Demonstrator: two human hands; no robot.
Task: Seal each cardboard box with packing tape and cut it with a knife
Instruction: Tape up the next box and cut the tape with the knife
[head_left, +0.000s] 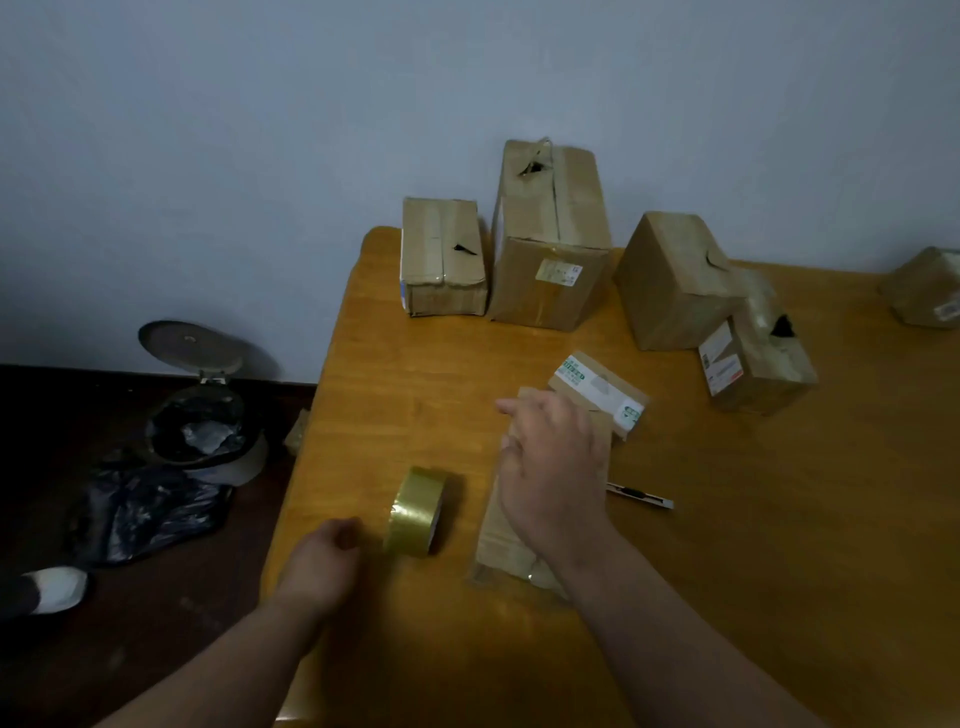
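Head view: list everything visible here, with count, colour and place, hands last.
table: one, orange-brown wood, right of frame
cardboard boxes: six upright, brown, along the table's far side
flat box: one, brown, under the right hand
tape roll: one, clear yellowish, on edge, table front
knife: one, white and black, right of the flat box
bin: one, lid open, dark bag, on the floor
left hand: curled, beside the roll
right hand: resting on the flat box

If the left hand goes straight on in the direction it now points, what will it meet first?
Most likely the roll of packing tape, standing on edge just ahead of the left hand on the table. Depth is unclear.
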